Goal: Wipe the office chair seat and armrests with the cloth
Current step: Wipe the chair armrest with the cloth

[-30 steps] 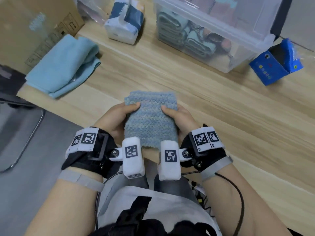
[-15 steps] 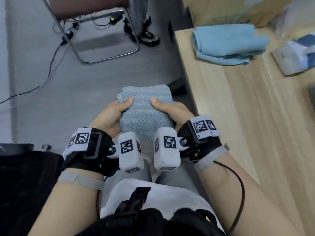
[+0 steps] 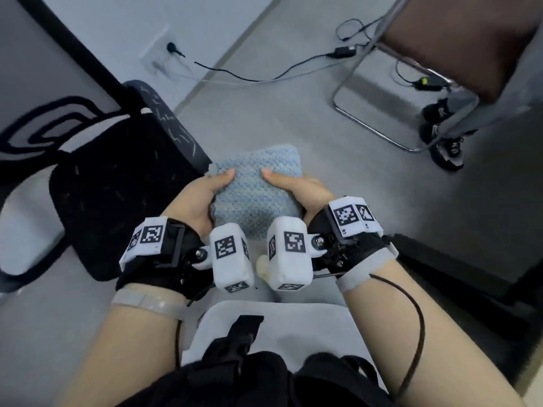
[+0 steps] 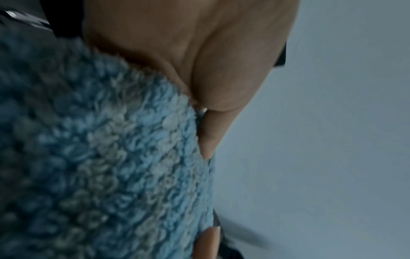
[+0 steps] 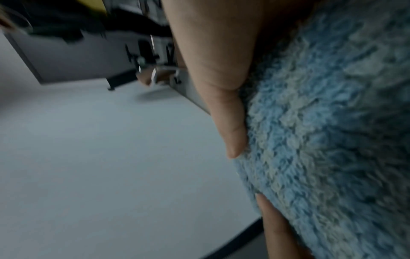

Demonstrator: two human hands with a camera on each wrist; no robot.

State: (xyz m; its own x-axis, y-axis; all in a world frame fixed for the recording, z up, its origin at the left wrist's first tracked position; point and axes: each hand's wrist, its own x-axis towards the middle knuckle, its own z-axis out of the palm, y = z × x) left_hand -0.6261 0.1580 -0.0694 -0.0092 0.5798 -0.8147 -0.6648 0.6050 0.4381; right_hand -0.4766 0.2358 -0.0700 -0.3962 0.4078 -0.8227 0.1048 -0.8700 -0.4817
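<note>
A folded, fluffy blue cloth (image 3: pixel 255 189) is held in front of my body, above the grey floor. My left hand (image 3: pixel 202 195) grips its left edge with the thumb on top, and my right hand (image 3: pixel 296 192) grips the right edge the same way. In the left wrist view the cloth (image 4: pixel 99 157) fills the lower left under my thumb. The right wrist view has the cloth (image 5: pixel 332 140) on the right with my thumb pressed on it. The black office chair seat (image 3: pixel 117 198) is just left of my left hand, its dark scratched armrest (image 3: pixel 173 127) beside the cloth's far left corner.
A metal-framed chair (image 3: pixel 382 107) stands at the upper right with someone's shoes (image 3: pixel 443 136) by it. Black cables (image 3: pixel 264 74) trail over the floor to a wall socket (image 3: pixel 170 48). A dark desk edge (image 3: pixel 458 268) lies to my right.
My view has swung left, away from the wooden table, and the black office chair has come into sight. Both hands keep the same grip on the cloth.
</note>
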